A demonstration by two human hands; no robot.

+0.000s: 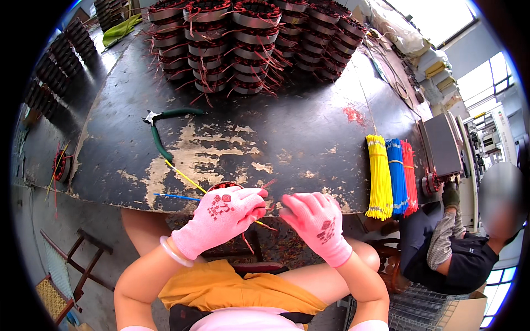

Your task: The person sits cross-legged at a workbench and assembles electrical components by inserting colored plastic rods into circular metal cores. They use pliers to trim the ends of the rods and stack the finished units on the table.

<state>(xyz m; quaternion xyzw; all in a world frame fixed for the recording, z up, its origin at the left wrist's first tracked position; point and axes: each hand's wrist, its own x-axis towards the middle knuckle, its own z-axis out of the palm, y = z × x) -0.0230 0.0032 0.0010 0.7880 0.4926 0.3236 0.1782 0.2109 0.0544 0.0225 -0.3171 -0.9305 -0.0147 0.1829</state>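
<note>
A wire-wound motor stator [223, 186] sits at the near edge of the table, mostly hidden by my left hand [226, 212] in a pink glove. The fingers of that hand are bent and pinched together over thin red leads at the stator's right side. A yellow wire [186, 176] and a blue wire [176, 196] stick out from it to the left. Just right of the stator is my right hand [317, 220], also gloved in pink, its fingers bent together. Whatever lies between its fingertips is too small to make out.
Tall stacks of stators [232, 44] stand at the back. Green-handled cutters [160, 129] lie at centre left. Bundles of yellow wires [378, 176], blue wires [396, 176] and red wires [408, 176] lie right. Another stator [61, 165] is at far left. A co-worker [452, 243] sits at right.
</note>
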